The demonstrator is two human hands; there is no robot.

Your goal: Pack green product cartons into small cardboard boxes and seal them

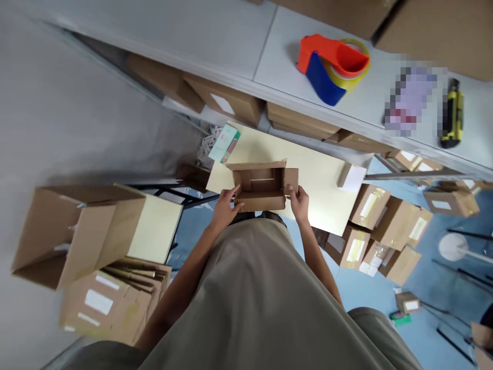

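A small cardboard box point(262, 202) with its top open lies on the cream tabletop point(323, 180), close to the near edge. Its inside shows bare cardboard. My left hand point(225, 208) grips the box's left end, thumb at the near corner and fingers along the side. At the other end, my right hand point(299, 203) pinches the raised right flap point(291, 178). Beyond the box's left far corner sits a green and white carton point(225, 143). A small white box point(352, 177) stands toward the table's right end.
An orange and blue tape dispenser point(327, 67), a blurred-out flat item point(411, 100) and a yellow-black box cutter point(452, 114) lie on the upper shelf point(215, 36). A large open carton point(80, 231) and flattened cardboard point(111, 303) stand left. Taped cartons point(396, 221) are stacked right.
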